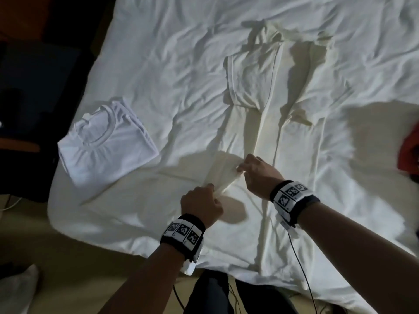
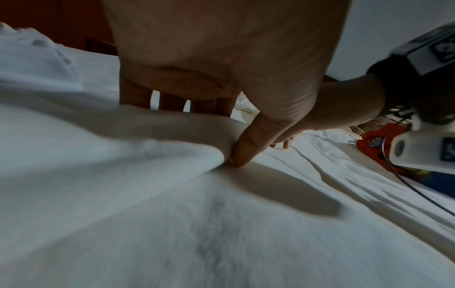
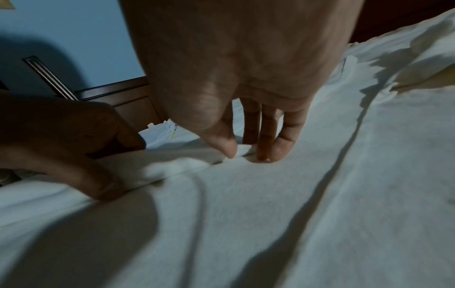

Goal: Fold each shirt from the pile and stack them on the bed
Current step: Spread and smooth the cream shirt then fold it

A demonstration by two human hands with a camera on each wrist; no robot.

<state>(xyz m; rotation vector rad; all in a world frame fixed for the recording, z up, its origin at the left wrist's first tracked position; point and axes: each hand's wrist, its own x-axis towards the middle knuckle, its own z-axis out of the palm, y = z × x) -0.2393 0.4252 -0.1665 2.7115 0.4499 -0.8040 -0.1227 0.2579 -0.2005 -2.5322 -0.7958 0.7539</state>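
A cream shirt [image 1: 292,123] lies spread lengthwise on the white bed [image 1: 170,53], its left sleeve folded onto the body. My left hand [image 1: 212,191] pinches a raised fold of its lower left edge [image 2: 172,140] between thumb and fingers. Just beyond, my right hand [image 1: 241,169] pinches the same fold [image 3: 243,150], thumb against fingertips. A white folded T-shirt [image 1: 106,141] lies near the bed's left edge; its collar faces up.
Red and orange clothing [image 1: 410,152] sits at the bed's right edge. The floor [image 1: 68,252] and the bed's near corner are below my arms. Dark furniture [image 1: 34,98] stands left of the bed. Wrist cables [image 1: 301,264] hang over the bed's near edge.
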